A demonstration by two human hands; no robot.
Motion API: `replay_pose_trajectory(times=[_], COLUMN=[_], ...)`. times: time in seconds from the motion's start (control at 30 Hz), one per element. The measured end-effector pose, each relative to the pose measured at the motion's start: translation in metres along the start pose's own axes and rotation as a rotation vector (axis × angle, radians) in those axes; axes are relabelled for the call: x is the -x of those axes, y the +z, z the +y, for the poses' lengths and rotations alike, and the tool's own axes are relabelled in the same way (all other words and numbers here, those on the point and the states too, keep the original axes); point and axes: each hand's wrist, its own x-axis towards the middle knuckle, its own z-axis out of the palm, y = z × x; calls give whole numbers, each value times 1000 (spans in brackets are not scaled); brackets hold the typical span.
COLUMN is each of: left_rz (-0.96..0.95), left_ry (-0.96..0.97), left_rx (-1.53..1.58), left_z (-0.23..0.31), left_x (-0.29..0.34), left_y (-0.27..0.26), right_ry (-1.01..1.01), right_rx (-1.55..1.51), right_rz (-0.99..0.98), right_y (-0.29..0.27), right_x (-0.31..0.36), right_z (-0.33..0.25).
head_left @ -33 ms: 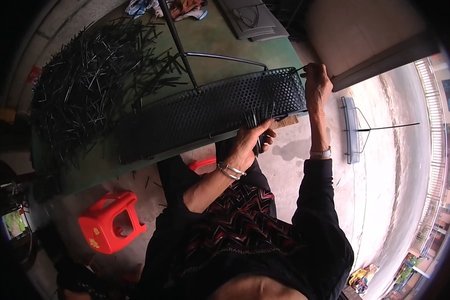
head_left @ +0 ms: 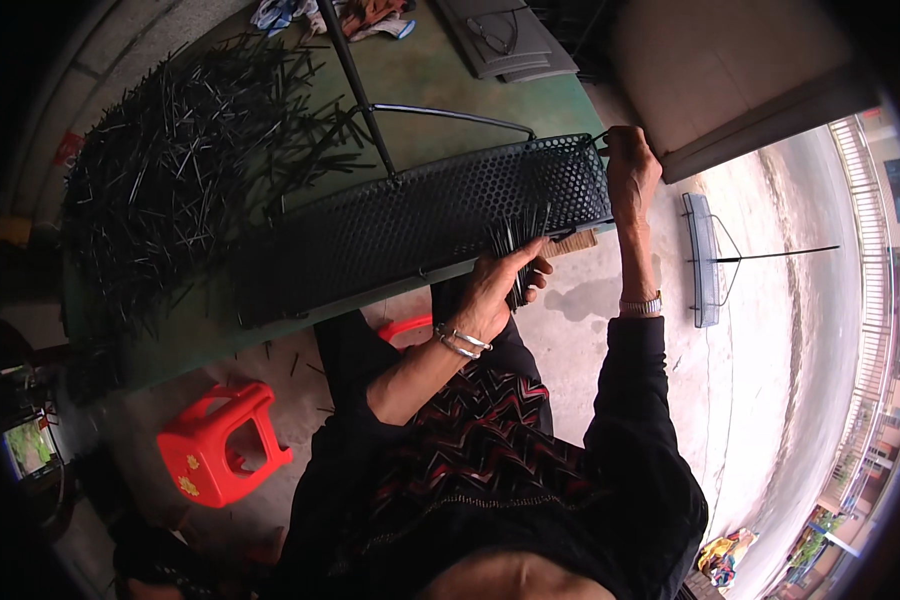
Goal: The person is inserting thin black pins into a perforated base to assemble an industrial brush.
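Note:
A long black metal basket point(head_left: 440, 215) with perforated mesh walls and a rod frame lies along the front edge of the green table point(head_left: 490, 90). My left hand point(head_left: 495, 290) is closed around a bundle of thin black strips point(head_left: 517, 235), which fan out over the basket's near side. At the basket's right end, my right hand point(head_left: 632, 170) is closed in a pinch on a thin dark strip at the upper corner. The strip's other end is too small to make out. A big heap of loose black strips point(head_left: 170, 160) covers the table's left part.
A red plastic stool point(head_left: 220, 450) stands on the floor at lower left. Work gloves point(head_left: 375, 18) and grey sheets point(head_left: 500, 40) lie at the table's far side. Another mesh basket with a rod point(head_left: 703, 260) is on the floor to the right. A brown cardboard piece point(head_left: 573, 243) shows below the basket.
My right hand has shifted very slightly left at the basket's corner. My left hand and the bundle stay where they were.

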Motion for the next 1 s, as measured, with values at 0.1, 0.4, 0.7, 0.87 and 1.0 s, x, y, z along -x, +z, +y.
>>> replay_pose_trajectory(times=[0.1,0.4,0.7,0.87,1.0], left_rz=[6,21,-19,3,-21], left_ry=[-4,-1,2,-2,-58], left_rx=[-25,-79,-211,-56,-1], left_z=[4,15,15,8,6], left_x=[3,7,6,-2,-5], left_y=[2,8,7,2,-2], right_ry=[107,360,571,418,248], right_rx=[-11,-159,-626,-613,-260], right_rz=[-34,-523,-875,-524,-69], right_y=[2,-27,-58,-63,-49], right_x=[2,17,45,36,17], right_z=[-4,-31,-70,-67,-58])
